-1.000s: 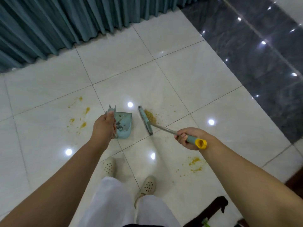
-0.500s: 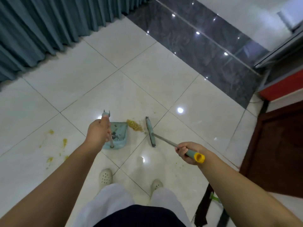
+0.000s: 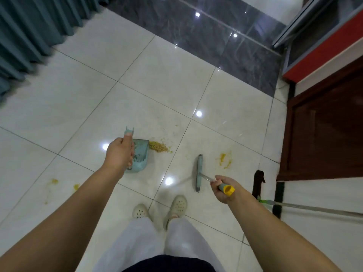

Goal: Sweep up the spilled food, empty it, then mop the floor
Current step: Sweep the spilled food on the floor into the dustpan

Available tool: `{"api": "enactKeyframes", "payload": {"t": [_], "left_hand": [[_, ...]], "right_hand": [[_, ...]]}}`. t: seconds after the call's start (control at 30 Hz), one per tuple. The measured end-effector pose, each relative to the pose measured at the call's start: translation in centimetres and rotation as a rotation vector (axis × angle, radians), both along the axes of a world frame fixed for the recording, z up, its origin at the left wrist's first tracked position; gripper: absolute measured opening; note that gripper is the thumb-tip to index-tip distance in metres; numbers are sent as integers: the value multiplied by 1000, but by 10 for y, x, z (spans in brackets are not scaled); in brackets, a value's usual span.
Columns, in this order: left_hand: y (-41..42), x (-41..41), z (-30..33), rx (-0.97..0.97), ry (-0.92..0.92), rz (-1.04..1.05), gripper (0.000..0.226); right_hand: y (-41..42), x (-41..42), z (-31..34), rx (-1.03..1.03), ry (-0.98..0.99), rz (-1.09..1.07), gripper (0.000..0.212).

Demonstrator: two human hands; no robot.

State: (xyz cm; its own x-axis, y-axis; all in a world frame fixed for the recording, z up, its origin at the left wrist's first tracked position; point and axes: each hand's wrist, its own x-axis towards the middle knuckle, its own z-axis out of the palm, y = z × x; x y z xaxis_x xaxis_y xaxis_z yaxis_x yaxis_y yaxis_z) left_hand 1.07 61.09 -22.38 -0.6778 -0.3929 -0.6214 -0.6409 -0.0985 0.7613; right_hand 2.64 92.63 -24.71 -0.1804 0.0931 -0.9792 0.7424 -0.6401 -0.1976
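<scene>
Pale blue, the dustpan (image 3: 139, 157) rests on the white tile floor (image 3: 161, 81), its handle gripped by the left hand (image 3: 119, 154). A heap of yellow food (image 3: 158, 147) touches the pan's lip at 3 o'clock. The right hand (image 3: 221, 188) curls its fingers round the broom (image 3: 198, 172), well apart from the heap at 5 o'clock. A yellow smear (image 3: 225, 160) lies just beside the broom's head at 2 o'clock.

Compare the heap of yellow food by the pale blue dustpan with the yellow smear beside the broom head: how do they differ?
The heap of yellow food is a dense grainy pile; the yellow smear is thin, scattered splatter. The heap lies against the mouth of the pale blue dustpan; the smear lies apart from it, just right of the blue broom head. Both lie on the pale floor tiles, not yet swept in.
</scene>
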Motion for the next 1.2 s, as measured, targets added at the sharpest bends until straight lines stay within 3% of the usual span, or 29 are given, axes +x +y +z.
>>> {"api": "enactKeyframes", "payload": {"t": [0.13,0.23,0.3,0.4,0.53,0.83,0.93,1.1,1.2], "left_hand": [[-7,-5,-2,1,-15,-64,44],[-14,-5,-5,8,-14,-93,42],[-20,-4,-6,-11,-8,-112,42],[-32,-7,-6,-47,10,-138,43],[-39,-13,-7,-48,13,-147,42],[-31,-33,-3,7,5,-106,38],[-24,-45,0,-9,-9,-105,37],[-8,-69,6,-22,9,-112,39],[5,-86,11,-29,38,-103,39]], "right_hand": [[-24,-7,-7,-27,6,-147,15],[-45,-28,-12,-23,30,-207,43],[-60,-47,-15,-26,3,-208,47],[-87,-69,-16,-84,-9,-224,24],[-114,-82,-16,-100,-5,-231,32],[-123,-99,-9,-143,15,-244,25],[-124,-106,-5,-128,38,-203,40],[-106,-118,8,-213,102,-181,15],[-82,-120,13,-249,122,-143,14]]}}
